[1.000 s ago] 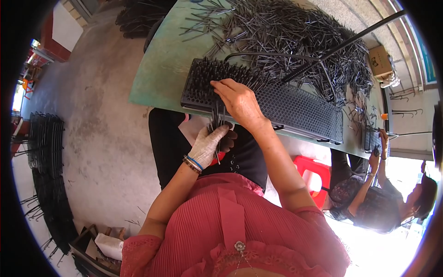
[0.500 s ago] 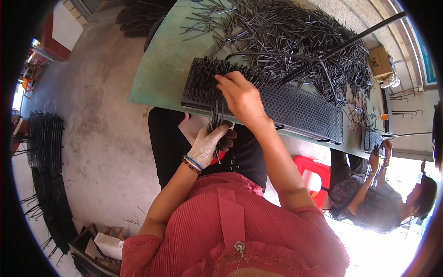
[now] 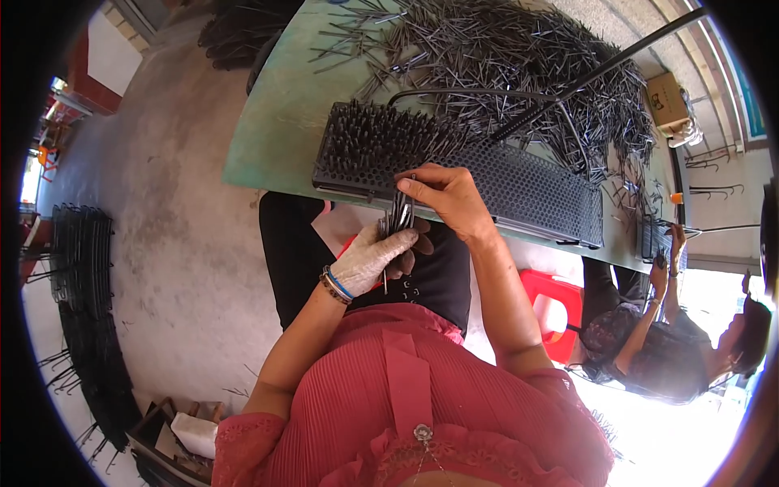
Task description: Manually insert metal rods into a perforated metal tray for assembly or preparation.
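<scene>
My left hand [image 3: 375,258], in a white work glove with dark fingertips, is closed round a bundle of thin dark rods [image 3: 398,214] just off the table's near edge. My bare right hand [image 3: 456,200] pinches at the upper end of one rod at the top of this bundle. Right beyond both hands lies a long black rack [image 3: 535,188] full of round holes. Many rods [image 3: 365,140] stand upright in its left part, while the holes toward the right show bare. Behind it a large heap of loose rods [image 3: 519,57] covers the table.
A black metal bar [image 3: 625,61] on a bent frame slants over the rack and heap. The green tabletop [image 3: 280,114] shows at left. A red stool [image 3: 560,304] stands at right, near another person [image 3: 649,349] working at a similar rack. Black racks [image 3: 85,268] line the far left.
My right hand has come back from above the rods in the rack to the top of the bundle. My left hand has risen slightly, still holding the bundle.
</scene>
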